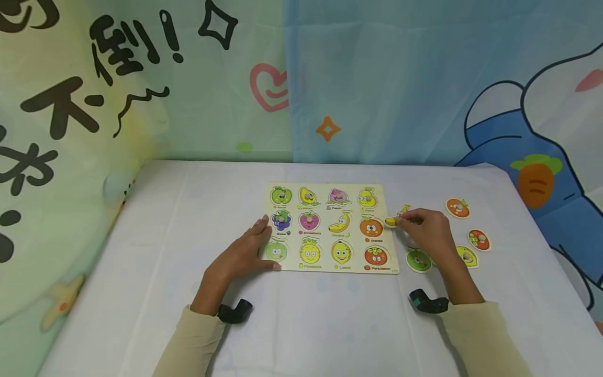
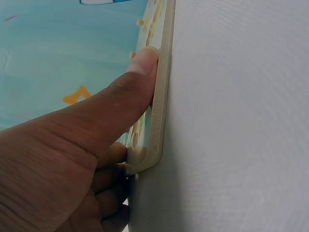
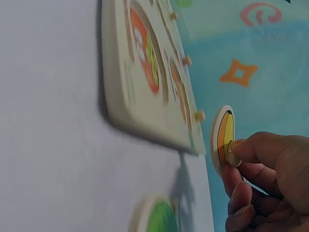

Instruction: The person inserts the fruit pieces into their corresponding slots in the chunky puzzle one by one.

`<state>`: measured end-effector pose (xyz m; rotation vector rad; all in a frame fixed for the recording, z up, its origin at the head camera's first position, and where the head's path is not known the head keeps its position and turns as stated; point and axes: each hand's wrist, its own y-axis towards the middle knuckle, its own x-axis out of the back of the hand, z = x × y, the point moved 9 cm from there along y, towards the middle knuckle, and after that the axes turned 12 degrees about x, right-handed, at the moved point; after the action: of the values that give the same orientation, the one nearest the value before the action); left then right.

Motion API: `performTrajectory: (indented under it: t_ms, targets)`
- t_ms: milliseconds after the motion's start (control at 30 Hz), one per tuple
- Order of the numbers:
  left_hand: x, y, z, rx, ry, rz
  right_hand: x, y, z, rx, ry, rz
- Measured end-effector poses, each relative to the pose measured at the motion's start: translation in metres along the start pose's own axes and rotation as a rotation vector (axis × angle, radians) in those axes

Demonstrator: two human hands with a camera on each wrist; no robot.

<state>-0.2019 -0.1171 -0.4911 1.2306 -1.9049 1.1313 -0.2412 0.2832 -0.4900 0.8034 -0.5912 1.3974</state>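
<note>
A wooden fruit puzzle board (image 1: 325,264) with printed fruit pictures and several knobbed pieces lies on the white table. My left hand (image 1: 240,256) rests at its front left corner. The thumb (image 2: 145,63) presses on the front edge, while the other fingers lie along the left side. Just beyond the board's right edge, my right hand (image 1: 427,230) pinches a banana puzzle piece (image 1: 391,221) by its small knob. In the right wrist view the banana piece (image 3: 222,133) is held tilted on edge, raised above the table.
Right of the board lie loose pieces: a green round one (image 1: 418,260), an orange (image 1: 458,208), a red one (image 1: 479,240) and a yellow one (image 1: 467,256) partly behind the right wrist. A printed curtain (image 1: 377,94) hangs behind the table.
</note>
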Motion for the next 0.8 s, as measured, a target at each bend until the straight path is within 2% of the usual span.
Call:
performTrajectory:
  t_ms: [100,200,300,467,800]
  targets:
    - [0.000,0.000,0.001,-0.003,-0.001,-0.004,-0.010,0.002,0.014,0.006,0.038,0.016]
    - [0.001,0.000,0.001,-0.006,-0.001,-0.008,-0.014,-0.001,0.042,-0.015,0.088,0.039]
    - [0.001,0.000,0.001,-0.009,0.000,-0.012,-0.023,-0.001,0.062,-0.020,0.119,0.078]
    - [0.001,0.000,0.001,-0.005,0.001,-0.007,-0.043,0.001,0.087,0.028,0.171,0.145]
    - [0.000,0.001,0.001,-0.006,0.013,-0.014,-0.060,0.005,0.104,0.099,0.173,0.134]
